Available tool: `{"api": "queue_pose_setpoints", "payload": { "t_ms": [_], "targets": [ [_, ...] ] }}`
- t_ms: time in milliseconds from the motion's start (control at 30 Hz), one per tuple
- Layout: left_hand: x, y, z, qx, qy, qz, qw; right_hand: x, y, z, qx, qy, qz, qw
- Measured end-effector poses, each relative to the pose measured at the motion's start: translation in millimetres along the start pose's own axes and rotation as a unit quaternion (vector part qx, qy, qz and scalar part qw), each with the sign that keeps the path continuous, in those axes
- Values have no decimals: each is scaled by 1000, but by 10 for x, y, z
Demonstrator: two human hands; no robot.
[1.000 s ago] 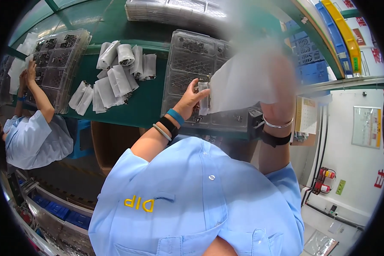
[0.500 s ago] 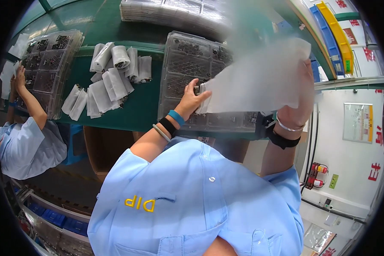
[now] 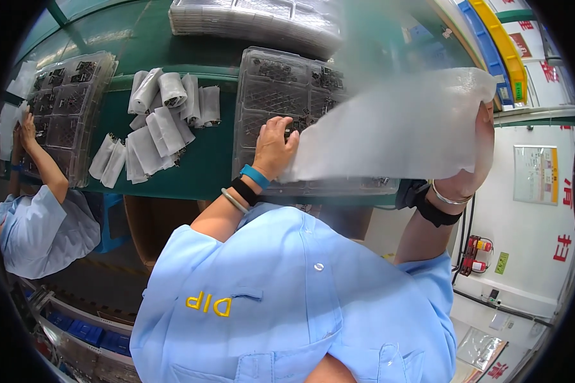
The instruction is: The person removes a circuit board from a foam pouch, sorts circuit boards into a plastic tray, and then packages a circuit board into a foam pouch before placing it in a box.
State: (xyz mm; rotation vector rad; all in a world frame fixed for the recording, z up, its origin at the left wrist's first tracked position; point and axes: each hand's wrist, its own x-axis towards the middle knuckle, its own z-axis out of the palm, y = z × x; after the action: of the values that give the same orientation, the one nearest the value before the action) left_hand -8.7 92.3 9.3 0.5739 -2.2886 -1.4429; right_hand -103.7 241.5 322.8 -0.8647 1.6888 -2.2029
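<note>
Right hand (image 3: pixel 485 142) moved rightward from tray (image 3: pixel 262 97), grasping sheet (image 3: pixel 390 137), seemingly for tautness; left hand (image 3: pixel 275 149) over tray, grip I cannot tell.

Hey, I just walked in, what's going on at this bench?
A person's right hand holds up the right end of a translucent white sheet. The left hand is at the sheet's other end, over a clear compartment tray; whether it grips anything is unclear. White wrapped bundles lie on the green table to the left. Farther left, a co-worker's hand is beside another compartment tray.
</note>
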Motion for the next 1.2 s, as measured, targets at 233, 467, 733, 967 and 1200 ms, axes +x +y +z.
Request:
{"api": "queue_pose_setpoints", "payload": {
  "t_ms": [233, 467, 733, 967, 1200],
  "targets": [
    [-71, -123, -99, 13, -43, 100, 994, 29, -11, -83, 31, -7, -5, 999],
    [-64, 146, -184, 237, -125, 112, 957, 3, -179, -139, -9, 95, -81, 992],
    [19, 599, -626, -527, -220, -66, 818, -200, 325, -365, 1, 25, 16, 1000],
    [147, 475, -1034, -736, -56, -129, 662, -614, 1273, -493, 29, -116, 278, 953],
    [-246, 610, -1755, -566, 279, -146, 762, -679, 2279, -820, -676, -202, -7, 709]
  ]
}}
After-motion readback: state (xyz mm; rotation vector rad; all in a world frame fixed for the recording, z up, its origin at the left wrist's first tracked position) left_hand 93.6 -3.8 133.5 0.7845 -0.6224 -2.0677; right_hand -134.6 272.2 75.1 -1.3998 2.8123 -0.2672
